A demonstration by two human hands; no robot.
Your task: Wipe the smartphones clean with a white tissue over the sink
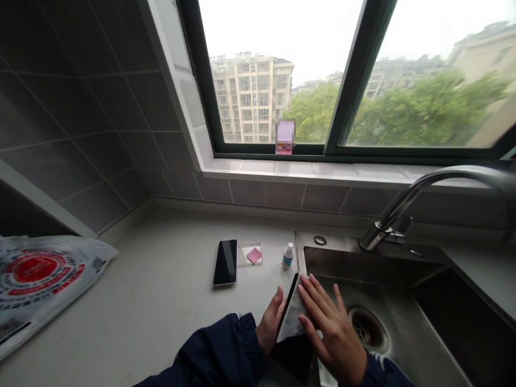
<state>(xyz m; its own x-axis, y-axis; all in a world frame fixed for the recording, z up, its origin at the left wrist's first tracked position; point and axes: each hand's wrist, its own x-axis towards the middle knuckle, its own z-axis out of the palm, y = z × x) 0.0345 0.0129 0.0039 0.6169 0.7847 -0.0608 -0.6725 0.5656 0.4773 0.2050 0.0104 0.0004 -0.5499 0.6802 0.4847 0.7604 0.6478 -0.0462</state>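
Note:
My left hand [269,321] grips the edge of a thin dark tablet-like device [291,349] and holds it tilted at the sink's left rim. My right hand [331,327] lies flat on its face, fingers stretched out, pressing a light grey cloth [293,318] against it. A black phone [226,262] lies face up on the white counter beyond my hands. Next to the phone lies a clear case [250,254] with a pink slip [253,255] on it. A small white bottle [287,256] with a blue label stands by the sink corner.
A steel sink [403,322] with a drain fills the right side, its tap [407,201] arching over it. A printed plastic bag [36,279] lies at the counter's left. A tiled wall and window sill [306,171] stand behind.

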